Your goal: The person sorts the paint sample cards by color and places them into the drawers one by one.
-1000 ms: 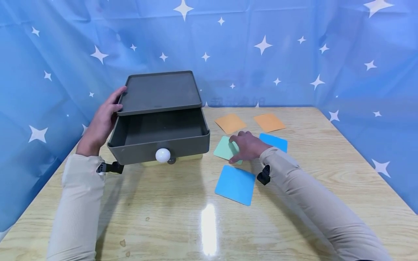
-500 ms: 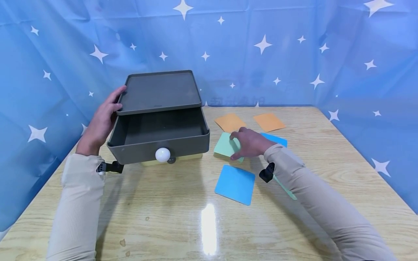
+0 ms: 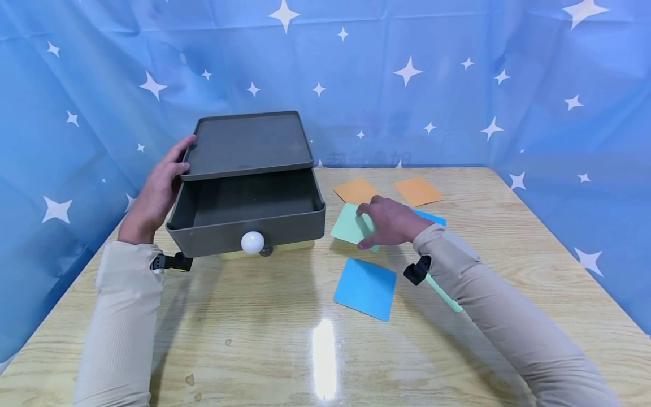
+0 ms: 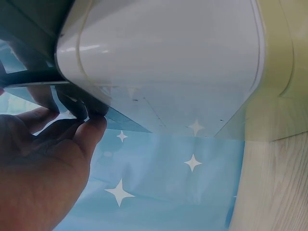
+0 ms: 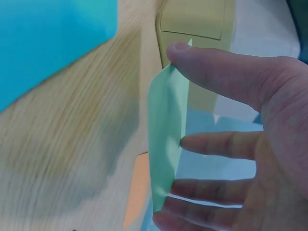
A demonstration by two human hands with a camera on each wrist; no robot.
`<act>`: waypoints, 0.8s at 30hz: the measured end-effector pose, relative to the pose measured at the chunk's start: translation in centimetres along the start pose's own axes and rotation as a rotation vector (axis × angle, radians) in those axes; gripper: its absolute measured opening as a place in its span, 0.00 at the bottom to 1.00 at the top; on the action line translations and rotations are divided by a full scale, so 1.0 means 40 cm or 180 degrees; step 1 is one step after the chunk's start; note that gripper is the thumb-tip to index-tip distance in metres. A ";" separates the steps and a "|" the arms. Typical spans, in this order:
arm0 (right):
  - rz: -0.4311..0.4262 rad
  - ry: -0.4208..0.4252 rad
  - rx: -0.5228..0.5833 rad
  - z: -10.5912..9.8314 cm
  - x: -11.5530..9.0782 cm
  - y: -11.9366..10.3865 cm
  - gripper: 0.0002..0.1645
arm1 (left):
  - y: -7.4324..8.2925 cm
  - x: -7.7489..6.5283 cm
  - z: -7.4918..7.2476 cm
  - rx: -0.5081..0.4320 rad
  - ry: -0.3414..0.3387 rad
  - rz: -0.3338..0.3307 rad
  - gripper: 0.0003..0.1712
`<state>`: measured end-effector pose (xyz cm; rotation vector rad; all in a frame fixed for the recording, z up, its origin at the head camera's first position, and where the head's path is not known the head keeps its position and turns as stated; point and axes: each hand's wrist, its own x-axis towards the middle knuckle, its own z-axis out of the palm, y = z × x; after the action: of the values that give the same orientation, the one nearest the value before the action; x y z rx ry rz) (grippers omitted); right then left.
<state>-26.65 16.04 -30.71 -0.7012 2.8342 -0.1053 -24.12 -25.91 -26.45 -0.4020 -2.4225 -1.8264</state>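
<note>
My right hand (image 3: 390, 221) holds a pale green square card (image 3: 348, 224) by its edges, raised above the tabletop with a shadow under it. In the right wrist view the thumb (image 5: 216, 70) is at the card's upper edge and the fingertips lie along its side. To the left stands a small drawer box with a dark grey top (image 3: 249, 141). Its dark grey drawer (image 3: 290, 226), with a white round knob (image 3: 252, 242), is pulled out and bare inside. My left hand (image 3: 155, 192) rests against the left edge of the box's top; its fingertips touch the dark side in the left wrist view.
A blue card (image 3: 365, 289) lies in front of my right hand. Two orange cards (image 3: 357, 190) lie toward the back, and another blue card (image 3: 436, 218) is partly behind the right sleeve. A second green card (image 3: 443, 293) peeks out under the right forearm. A blue star-patterned curtain (image 3: 366, 79) hangs behind.
The right hand has lifted the green card off the table and moved slightly back with it. Another green card has come into view under the right forearm. The left hand stays put.
</note>
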 end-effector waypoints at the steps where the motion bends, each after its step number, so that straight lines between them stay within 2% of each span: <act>1: -0.0020 0.0010 -0.0008 -0.001 0.000 -0.001 0.45 | -0.001 0.000 0.000 0.0005 0.0000 -0.0004 0.34; 14: 0.0048 0.0150 0.0062 -0.046 -0.009 -0.005 0.44 | 0.000 0.002 0.001 0.0041 -0.0001 0.0047 0.34; 24: -0.0050 0.0321 0.0156 -0.094 -0.021 -0.010 0.43 | -0.003 0.000 0.000 0.0024 0.0016 0.0047 0.34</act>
<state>-26.60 16.14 -26.84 -0.7273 2.9108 -0.2179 -24.14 -25.94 -26.56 -0.4131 -2.4156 -1.8096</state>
